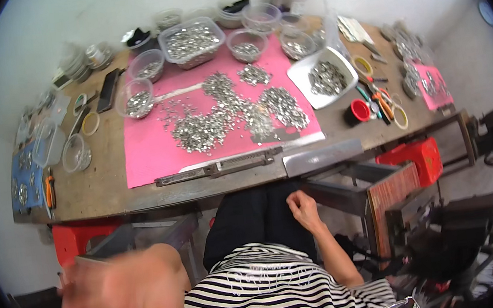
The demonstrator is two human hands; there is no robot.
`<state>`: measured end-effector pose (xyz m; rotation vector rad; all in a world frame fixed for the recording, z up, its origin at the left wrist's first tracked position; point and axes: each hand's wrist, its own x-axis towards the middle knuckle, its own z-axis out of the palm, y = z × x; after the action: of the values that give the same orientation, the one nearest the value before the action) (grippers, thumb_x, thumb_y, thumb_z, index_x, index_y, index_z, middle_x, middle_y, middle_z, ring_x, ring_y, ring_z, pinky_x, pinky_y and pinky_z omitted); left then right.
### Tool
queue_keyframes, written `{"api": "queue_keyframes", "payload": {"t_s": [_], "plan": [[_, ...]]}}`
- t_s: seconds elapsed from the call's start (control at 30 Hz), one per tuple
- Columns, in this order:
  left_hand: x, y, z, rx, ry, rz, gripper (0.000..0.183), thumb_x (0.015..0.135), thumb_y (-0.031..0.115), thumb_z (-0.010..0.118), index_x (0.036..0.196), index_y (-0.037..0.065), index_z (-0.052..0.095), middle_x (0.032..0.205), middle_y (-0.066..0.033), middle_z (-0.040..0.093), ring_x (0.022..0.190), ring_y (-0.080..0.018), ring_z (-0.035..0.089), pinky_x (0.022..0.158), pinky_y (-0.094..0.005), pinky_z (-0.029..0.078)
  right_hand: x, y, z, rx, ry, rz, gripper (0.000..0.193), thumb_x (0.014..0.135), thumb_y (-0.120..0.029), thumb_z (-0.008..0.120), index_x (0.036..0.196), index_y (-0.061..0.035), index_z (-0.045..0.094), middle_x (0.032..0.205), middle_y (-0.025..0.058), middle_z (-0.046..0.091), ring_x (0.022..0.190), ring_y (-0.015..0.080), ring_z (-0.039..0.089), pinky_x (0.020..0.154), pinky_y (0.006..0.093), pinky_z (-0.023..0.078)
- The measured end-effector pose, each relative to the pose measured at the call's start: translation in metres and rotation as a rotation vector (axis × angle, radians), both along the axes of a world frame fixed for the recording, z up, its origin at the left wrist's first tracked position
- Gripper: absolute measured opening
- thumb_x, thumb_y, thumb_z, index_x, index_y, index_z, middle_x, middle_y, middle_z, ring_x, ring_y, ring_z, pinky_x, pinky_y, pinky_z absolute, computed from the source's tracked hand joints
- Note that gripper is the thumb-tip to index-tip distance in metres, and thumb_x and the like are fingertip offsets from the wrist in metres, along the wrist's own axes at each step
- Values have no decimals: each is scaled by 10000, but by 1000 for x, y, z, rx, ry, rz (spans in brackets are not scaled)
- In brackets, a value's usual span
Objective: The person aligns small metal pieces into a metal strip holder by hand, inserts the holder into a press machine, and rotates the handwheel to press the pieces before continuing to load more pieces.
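Observation:
My left hand (123, 296) is raised close in front of me at the lower left, away from the table. Motion smears its fingers, so I cannot tell whether they are open or closed. My right hand (304, 209) rests on my thigh in the dark trousers (235, 221), fingers curled in and closed, with no object showing in them. Across the table's edge from my lap lies a pink sheet (144, 155) bearing heaps of small silvery metal pieces (199, 132). Along its front edge lies a dark metal bar (218, 168).
Clear tubs (138, 98) and a white tray (300, 77) hold more pieces. A red cup (360, 110), pliers (384, 103) and tape rings stand at the right. At the left are a phone (109, 89) and orange-handled pliers (50, 189). An open drawer (347, 194) and red stool (427, 159) sit below.

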<state>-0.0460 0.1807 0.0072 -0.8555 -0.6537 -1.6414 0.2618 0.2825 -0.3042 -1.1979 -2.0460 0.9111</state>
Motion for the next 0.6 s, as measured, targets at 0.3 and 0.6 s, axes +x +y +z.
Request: {"api": "queue_keyframes", "payload": {"t_s": [0.3,0.6], "plan": [[-60,73,-170,-1589,-272,-322,57,868,156,753,894,130,709,800,32,633,812,-173,582,949,-420,322,-51,61,173,-60,63,378,65,868,-35,728,908,3,693,809,69,689,736,145,644,691,287,510],[-72,87,-193,-1753,-200,-315,53,860,217,750,884,171,751,812,8,614,927,-205,572,952,-470,320,-167,111,154,255,28,567,59,875,-54,689,920,-25,662,836,127,616,787,323,623,719,433,489]]}}
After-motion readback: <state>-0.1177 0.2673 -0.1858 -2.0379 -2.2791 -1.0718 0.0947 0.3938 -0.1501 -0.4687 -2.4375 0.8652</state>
